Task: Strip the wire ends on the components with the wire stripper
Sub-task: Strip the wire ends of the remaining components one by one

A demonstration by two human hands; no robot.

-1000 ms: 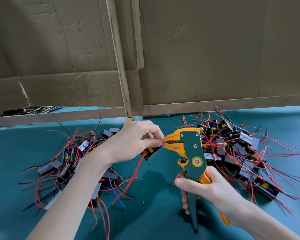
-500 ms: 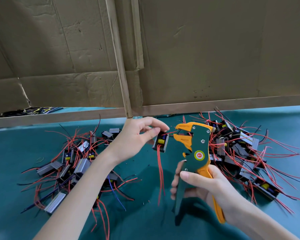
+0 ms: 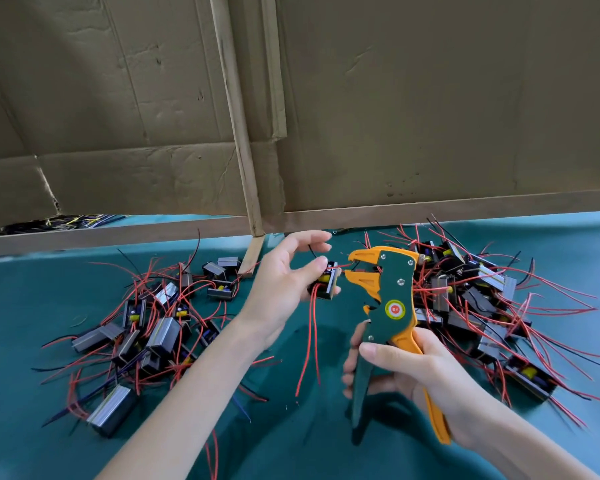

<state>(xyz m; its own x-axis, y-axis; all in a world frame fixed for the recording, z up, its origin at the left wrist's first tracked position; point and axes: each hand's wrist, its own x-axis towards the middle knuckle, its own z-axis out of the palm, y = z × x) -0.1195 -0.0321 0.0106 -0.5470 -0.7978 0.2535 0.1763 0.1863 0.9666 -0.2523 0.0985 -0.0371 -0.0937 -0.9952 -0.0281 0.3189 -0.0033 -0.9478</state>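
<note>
Above the middle of the green table (image 3: 21, 289), two hands worked with one tool and one part. One wire stripper (image 3: 390, 299) stood nearly upright in the right hand (image 3: 420, 375). That hand's fingers were curled round both handles, the thumb laid across the front and the other fingertips showing past the green handle. The two handles stood apart, and the orange jaws at the top were parted, with the mouth turned to the left.

One component (image 3: 327, 281), a small black block with a yellow piece, was pinched in the left hand (image 3: 281, 285) between the tips of the lower fingers, while the top finger was lifted free above it. It was held off the table, just beside the tool's mouth. One short red wire (image 3: 340, 267) ran from it to the mouth; whether its tip lay inside could not be told. At least two longer red wires (image 3: 310, 341) hung from it toward the cloth, and one thin black wire (image 3: 311, 251) rose by the lifted finger.

Two heaps of like parts lay on the table. These were the left pile (image 3: 146, 327) beyond the left forearm and the right pile (image 3: 475, 299) behind the tool, each a tangle of red and black leads too dense to count. One cardboard wall (image 3: 430, 98) stood behind, split by one wooden strip (image 3: 236, 116).
</note>
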